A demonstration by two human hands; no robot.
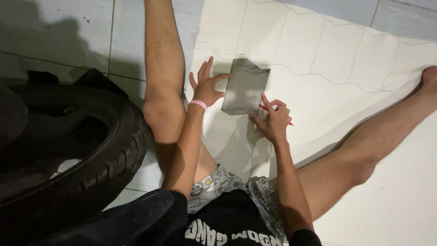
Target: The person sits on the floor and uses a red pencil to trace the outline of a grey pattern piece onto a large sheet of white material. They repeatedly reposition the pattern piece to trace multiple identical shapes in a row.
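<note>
Left hand (207, 86): your fingers spread flat, pinning the dark grey translucent hexagonal template (246, 86) so it can't slide | Right hand (271, 119): closed on the red pencil (264, 108), tip at the template's lower right edge for tracing | Template: flat on the large white sheet (327, 50) with drawn hexagon outlines, on the tiled floor (59, 32) between your legs | black tyre (68, 146) at left.

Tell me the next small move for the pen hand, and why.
Probably run the red pen up along the right edge of the dark template. The left hand lies spread against the template's left side, pinning it flat on the white sheet, which already carries rows of traced outlines. The right hand has the pen in its grip, its tip near the template's lower right corner.
</note>
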